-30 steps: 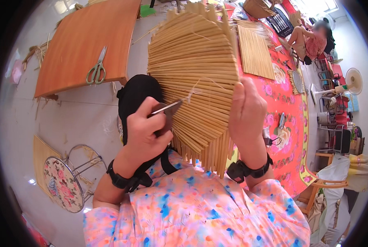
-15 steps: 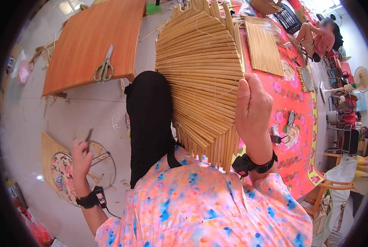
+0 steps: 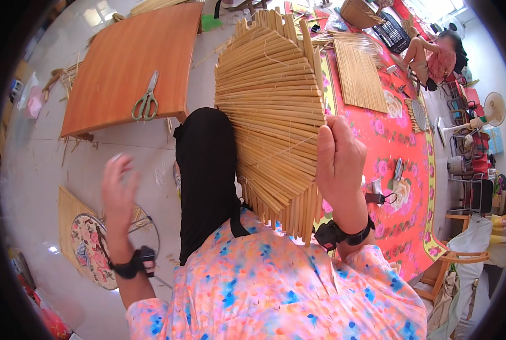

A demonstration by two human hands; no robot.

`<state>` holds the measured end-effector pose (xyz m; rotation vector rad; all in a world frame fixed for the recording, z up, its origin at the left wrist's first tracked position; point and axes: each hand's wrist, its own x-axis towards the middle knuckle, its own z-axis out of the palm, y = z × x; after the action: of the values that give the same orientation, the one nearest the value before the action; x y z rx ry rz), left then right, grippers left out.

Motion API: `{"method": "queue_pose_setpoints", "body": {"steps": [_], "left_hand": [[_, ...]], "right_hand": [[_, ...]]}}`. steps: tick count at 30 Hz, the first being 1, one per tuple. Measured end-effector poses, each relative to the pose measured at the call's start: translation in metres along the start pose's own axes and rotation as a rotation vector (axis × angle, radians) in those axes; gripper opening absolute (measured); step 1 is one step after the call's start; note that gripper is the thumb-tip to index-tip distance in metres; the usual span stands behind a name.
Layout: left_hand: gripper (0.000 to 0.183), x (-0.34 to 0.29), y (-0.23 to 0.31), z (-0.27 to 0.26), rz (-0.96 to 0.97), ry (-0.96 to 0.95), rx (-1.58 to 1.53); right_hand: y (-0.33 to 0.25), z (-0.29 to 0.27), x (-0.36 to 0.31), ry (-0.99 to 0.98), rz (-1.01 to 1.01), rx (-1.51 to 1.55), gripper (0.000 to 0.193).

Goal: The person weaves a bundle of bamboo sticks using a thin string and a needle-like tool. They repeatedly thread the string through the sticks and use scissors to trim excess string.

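A panel of straw stalks (image 3: 272, 107), laid side by side and stitched with thread, stands over my lap against my black-trousered leg (image 3: 206, 170). My right hand (image 3: 341, 164) is closed on its right edge, thumb on the near face. Out to the left, my left hand (image 3: 120, 190) is raised above the floor, apart from the panel. Its fingers are smeared by motion, and whether anything is in them cannot be made out. Green-handled scissors (image 3: 146, 105) lie on the orange wooden table (image 3: 125, 62), beyond my left hand.
A floral-seated stool (image 3: 91, 249) stands at the left. On the right, a red flowered cloth (image 3: 372, 170) bears another straw panel (image 3: 359, 73) and small tools. Farther back are a black crate (image 3: 391, 33), a seated person (image 3: 441, 59) and a fan (image 3: 494, 109).
My left hand has risen and moved slightly right; the small dark tool seen in it before no longer shows. The panel and my right hand have shifted slightly left and down in view.
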<state>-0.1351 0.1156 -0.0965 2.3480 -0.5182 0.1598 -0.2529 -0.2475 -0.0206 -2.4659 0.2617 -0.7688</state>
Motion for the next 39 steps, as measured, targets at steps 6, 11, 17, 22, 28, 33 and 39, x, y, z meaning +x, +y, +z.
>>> {"method": "queue_pose_setpoints", "body": {"steps": [6, 11, 17, 22, 28, 33, 39], "left_hand": [[0.035, 0.05, 0.178, 0.087, 0.463, -0.213, -0.502], [0.022, 0.038, 0.211, 0.124, 0.485, 0.15, -0.374], [0.011, 0.068, 0.2, 0.08, -0.085, -0.542, -1.011], [0.009, 0.068, 0.188, 0.083, 0.152, -0.442, -0.781], [0.01, 0.066, 0.187, 0.097, 0.307, -0.203, -0.702], [0.01, 0.069, 0.181, 0.084, -0.021, -0.552, -1.031], [0.014, 0.075, 0.167, 0.085, 0.243, -0.543, -0.862]], "right_hand": [[-0.007, 0.003, 0.004, -0.042, 0.002, 0.014, 0.013], [-0.003, 0.005, 0.003, -0.015, 0.021, 0.024, 0.014], [-0.01, 0.004, 0.001, -0.054, 0.082, 0.038, 0.016], [-0.015, 0.002, 0.009, -0.091, 0.065, 0.052, 0.017], [-0.023, -0.001, 0.013, -0.152, 0.107, 0.007, 0.017], [-0.028, -0.001, 0.015, -0.143, 0.13, 0.031, 0.017], [-0.027, 0.004, 0.025, -0.169, 0.103, 0.075, 0.02]]}}
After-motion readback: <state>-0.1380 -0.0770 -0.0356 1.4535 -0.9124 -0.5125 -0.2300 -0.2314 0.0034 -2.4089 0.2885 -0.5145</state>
